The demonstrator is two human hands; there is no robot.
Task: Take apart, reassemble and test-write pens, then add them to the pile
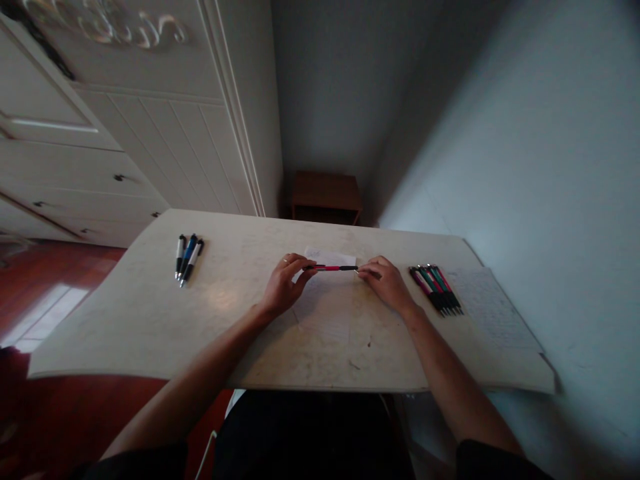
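1. White and blue pens with black grips point(189, 259), three in all, lie close together on the pale tabletop point(150, 320), well to the left of the left hand.
2. Left hand point(285, 283): thumb and fingers nearly together, pinching the dark clip end of a pink-and-black pen point(333, 268).
3. That pen is level, bridging the space between the two hands, above a sheet of paper point(325, 297).
4. Beyond both hands, past the table's far edge, is a brown wooden stand point(327, 190).
5. Right hand point(385, 283): fingertips drawn together at the pen's other end, by its black grip and tip.
6. Just right of that hand, pink and green pens point(435, 290) lie side by side, slanted.
7. Farther right of it, a handwritten sheet point(493, 310) lies near the wall.
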